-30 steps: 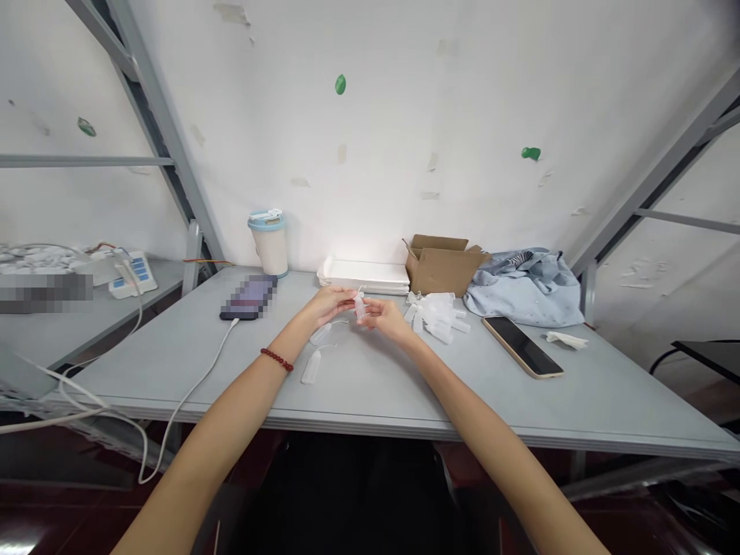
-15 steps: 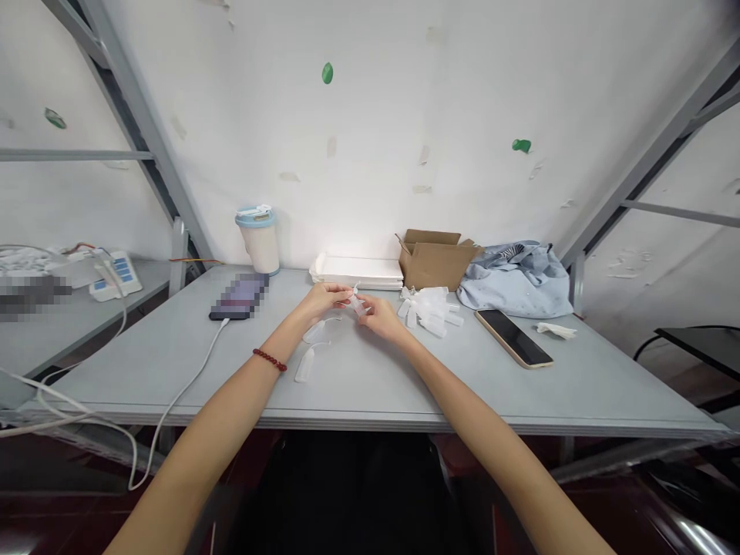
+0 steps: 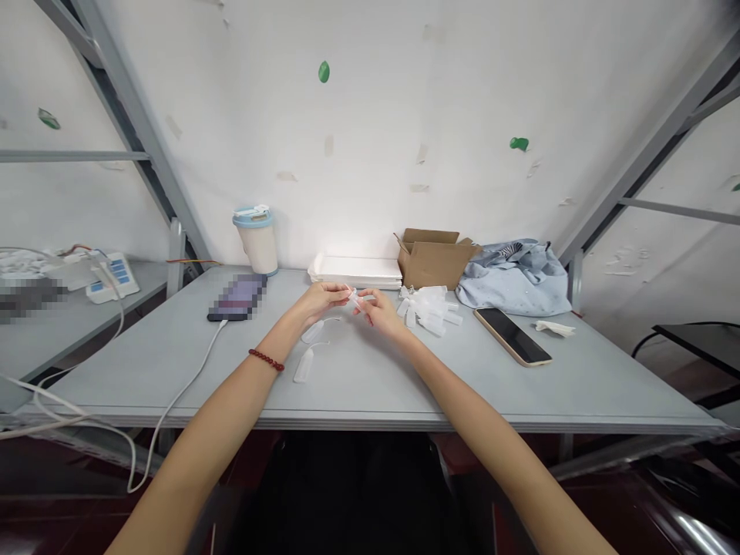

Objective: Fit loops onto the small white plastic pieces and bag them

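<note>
A small translucent plastic sleeve is held between my two hands above the middle of the desk. My left hand, with a red bead bracelet at the wrist, pinches its upper left end. On its lower right side, the fingers of my right hand are closed around it. Just below my left hand lie two similar sleeves with thin white strings, one sleeve partly under the wrist and another sleeve nearer the front edge. Right of my right hand is a loose pile of translucent sleeves.
Along the wall stand a lidded cup, a white paper stack, an open cardboard box and a bunched blue cloth. A phone and crumpled tissue lie right; a cabled phone lies left.
The fingers of my right hand have shifted slightly on the sleeve, which is now turned a little and more covered. The whole view has moved slightly.
</note>
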Available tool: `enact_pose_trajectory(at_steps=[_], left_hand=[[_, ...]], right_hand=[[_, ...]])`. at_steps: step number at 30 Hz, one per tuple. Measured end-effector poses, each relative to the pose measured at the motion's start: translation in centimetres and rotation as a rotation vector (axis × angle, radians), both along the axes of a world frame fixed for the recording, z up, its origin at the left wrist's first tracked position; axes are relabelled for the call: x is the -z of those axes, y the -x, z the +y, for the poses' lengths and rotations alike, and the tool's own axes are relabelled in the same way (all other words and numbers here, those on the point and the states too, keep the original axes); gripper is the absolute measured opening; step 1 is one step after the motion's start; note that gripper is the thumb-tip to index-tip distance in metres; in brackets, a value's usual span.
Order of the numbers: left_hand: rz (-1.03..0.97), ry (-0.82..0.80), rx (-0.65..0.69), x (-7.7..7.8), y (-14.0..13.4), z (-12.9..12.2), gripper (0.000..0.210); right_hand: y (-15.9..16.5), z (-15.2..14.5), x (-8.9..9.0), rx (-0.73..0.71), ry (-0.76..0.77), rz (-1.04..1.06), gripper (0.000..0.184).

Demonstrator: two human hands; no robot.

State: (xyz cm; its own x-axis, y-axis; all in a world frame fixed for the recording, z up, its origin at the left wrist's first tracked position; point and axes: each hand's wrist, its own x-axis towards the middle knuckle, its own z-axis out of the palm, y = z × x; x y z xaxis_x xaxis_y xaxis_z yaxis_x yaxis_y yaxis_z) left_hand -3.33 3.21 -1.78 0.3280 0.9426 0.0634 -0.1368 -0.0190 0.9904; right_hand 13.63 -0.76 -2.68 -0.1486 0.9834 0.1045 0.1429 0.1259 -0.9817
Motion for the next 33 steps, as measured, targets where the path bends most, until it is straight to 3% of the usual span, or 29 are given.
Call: enact_pose_trajectory(at_steps=[6,12,16,25,33], left_hand=[[-0.015,-0.054,0.026,-0.4,0.1,-0.3,0.032],[-0.059,-0.058,0.056,-0.8,-0.2,-0.7,0.039],[-0.041,-0.077,0.029,-0.5,-0.4,-0.6,0.029],[0.066,-0.047,-0.016,-0.5,-0.5,-0.7,0.030],[0.065,0.043,-0.159,-0.1,-0.5,-0.3,0.029]], right_hand=[[-0.2,-1.0,-1.1,-0.075,0.227,0.285,0.018],[-0.3,-0.9,-1.2,-0.122,0.240,0.368,0.024],[-0.3,-0.7,-1.2,-0.078,0.198,0.347,0.025],[-0.3,-0.7,-1.2,-0.098,0.191,0.305,0.029],[-0.6,0.2,-0.5,-0.011,-0.047,-0.055,0.022]])
